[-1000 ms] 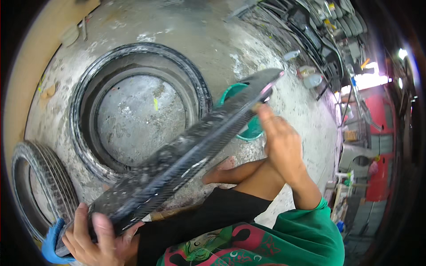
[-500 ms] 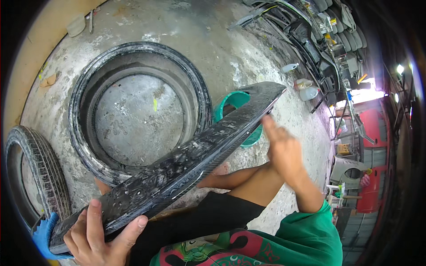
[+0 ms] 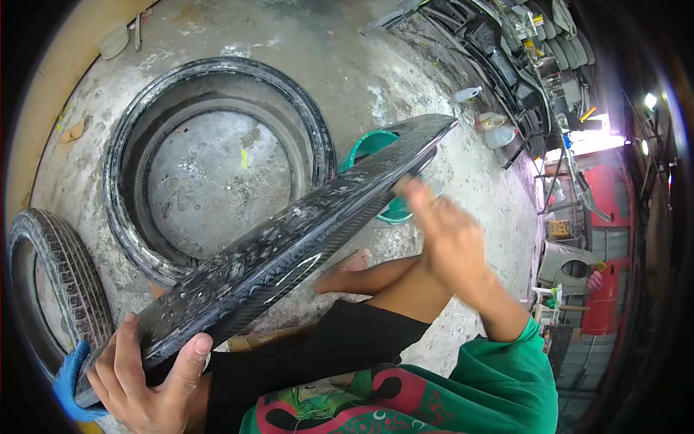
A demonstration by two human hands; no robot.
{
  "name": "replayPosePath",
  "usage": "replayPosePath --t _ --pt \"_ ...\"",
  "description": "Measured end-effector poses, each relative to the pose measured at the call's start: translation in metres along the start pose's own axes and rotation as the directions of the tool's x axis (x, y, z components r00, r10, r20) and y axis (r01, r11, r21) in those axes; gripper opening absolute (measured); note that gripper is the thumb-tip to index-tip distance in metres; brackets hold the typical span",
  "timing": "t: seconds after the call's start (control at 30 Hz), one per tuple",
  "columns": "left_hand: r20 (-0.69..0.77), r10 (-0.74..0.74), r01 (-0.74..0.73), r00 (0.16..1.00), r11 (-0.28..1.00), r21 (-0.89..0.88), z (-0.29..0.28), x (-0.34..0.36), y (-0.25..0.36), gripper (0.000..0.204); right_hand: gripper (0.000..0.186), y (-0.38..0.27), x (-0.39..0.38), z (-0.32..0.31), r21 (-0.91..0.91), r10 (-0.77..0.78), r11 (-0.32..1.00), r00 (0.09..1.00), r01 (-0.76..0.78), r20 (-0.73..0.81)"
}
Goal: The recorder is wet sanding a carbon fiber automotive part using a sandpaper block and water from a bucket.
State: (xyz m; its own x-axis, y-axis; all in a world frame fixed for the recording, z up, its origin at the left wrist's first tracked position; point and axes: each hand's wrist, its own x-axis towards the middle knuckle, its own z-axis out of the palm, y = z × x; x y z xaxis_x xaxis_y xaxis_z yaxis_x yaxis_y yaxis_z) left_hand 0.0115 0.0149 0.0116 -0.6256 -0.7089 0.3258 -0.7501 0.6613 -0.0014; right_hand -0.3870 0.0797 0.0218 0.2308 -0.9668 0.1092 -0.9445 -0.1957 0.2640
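Observation:
A long black car trim panel (image 3: pixel 289 226) with a carbon-weave side slants from my lower left toward the upper right, its top wet and speckled with pale marks. My left hand (image 3: pixel 148 383) grips its near end, thumb on the near side and fingers over the top. Against the side near the far end is my right hand (image 3: pixel 455 242), blurred by motion, its fingers curled together. Whatever is at its fingertips is too smeared to name. A blue cloth-like thing (image 3: pixel 66 383) lies at the panel's near end. Behind the panel stands a green bucket (image 3: pixel 354 155), partly covered by it.
A large tyre (image 3: pixel 116 181) lies flat on the stained concrete floor (image 3: pixel 325 79), just beyond the panel. Another tyre (image 3: pixel 76 271) leans at the left. Plastic bottles (image 3: pixel 499 136) and black car parts (image 3: pixel 491 54) are at the upper right. Red panels (image 3: pixel 606 296) stand farther right.
My right hand has moved left and down along the panel's side. The panel has tilted, showing more of its carbon-weave side, and its far end has dipped left. My left hand keeps its grip.

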Motion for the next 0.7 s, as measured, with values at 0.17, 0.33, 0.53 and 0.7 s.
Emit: replayPosePath --t 0.17,0.33,0.53,0.7 --pt "0.003 0.058 -0.058 0.998 0.998 0.005 0.005 0.007 0.001 0.065 0.058 0.018 -0.006 0.012 -0.095 0.218 0.974 0.97 -0.208 0.11" --pt "-0.039 0.021 -0.021 0.999 1.0 0.008 0.0 0.005 -0.001 0.062 0.055 0.0 -0.009 0.003 -0.063 0.099 0.993 0.995 -0.097 0.033" --pt "-0.036 0.085 -0.085 0.996 0.996 0.006 0.007 0.008 0.001 0.065 0.06 0.045 -0.026 -0.006 0.02 0.321 0.945 0.939 -0.326 0.128" --pt "-0.076 0.094 -0.087 0.993 0.992 0.088 0.008 -0.002 -0.004 0.064 0.084 -0.027 0.011 -0.04 0.46 -0.003 0.837 0.838 -0.297 0.546"
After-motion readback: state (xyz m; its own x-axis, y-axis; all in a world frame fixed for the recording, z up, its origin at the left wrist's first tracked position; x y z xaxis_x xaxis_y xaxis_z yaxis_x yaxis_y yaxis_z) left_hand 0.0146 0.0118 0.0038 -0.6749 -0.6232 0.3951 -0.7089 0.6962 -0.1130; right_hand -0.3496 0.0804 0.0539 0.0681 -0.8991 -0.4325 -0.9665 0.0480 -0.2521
